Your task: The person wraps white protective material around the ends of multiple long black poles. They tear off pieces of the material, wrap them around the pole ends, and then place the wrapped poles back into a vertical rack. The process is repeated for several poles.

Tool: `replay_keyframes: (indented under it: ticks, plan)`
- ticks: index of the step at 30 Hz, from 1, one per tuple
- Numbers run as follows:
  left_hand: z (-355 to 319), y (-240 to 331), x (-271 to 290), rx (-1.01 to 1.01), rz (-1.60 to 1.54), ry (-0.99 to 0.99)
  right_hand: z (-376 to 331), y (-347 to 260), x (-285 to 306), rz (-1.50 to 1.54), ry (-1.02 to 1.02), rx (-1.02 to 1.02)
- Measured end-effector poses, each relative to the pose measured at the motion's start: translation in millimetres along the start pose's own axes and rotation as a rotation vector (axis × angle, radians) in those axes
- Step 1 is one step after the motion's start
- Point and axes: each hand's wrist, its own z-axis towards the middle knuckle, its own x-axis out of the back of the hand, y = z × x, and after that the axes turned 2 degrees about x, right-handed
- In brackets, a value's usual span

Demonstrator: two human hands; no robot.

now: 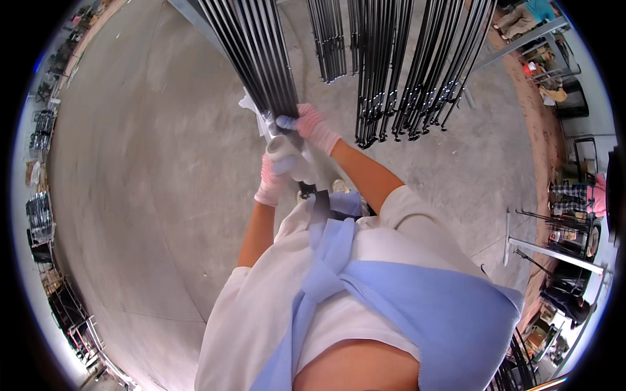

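Note:
A bundle of long black rods comes down from the top, its lower end close in front of me. My right hand, in a pink-and-white glove with bluish fingertips, is closed around the right side of that lower end. Just below, my left hand, gloved alike, grips a white roll, which looks like plastic film. The roll's open core faces up. Loose white film clings to the left side of the bundle. Some of my left fingers are hidden behind the roll, and blur softens the area around it.
More black rods hang in clusters ahead and to the right. Metal frame bars stand at right, near a person in pink. Another person in teal is at the far right. Stacked goods line the left side.

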Motion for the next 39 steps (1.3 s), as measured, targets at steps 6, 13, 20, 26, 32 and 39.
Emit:
replay_keyframes:
  ticks: [6, 13, 20, 26, 32, 39]
  plan:
    - [12, -6, 22, -0.107, 0.219, -0.034, 6, -19, -11, -0.175, -0.024, -0.055]
    - [16, 18, 5, -0.044, 0.296, -0.184, -23, -61, 11, -0.986, 0.036, -0.002]
    - [11, 104, -64, -0.258, 0.335, -0.361, -113, -258, -39, -0.832, 0.4, 0.998]
    - [-8, 195, -187, -1.018, 0.154, -0.545, -206, -358, -20, -1.4, 0.415, 1.491]
    - [-22, 224, -276, -1.43, 0.418, -0.385, -193, -380, 32, -1.146, 0.392, 1.808]
    - [9, 195, -323, -1.38, 0.423, -0.336, -184, -396, 107, -1.017, 0.223, 1.654]
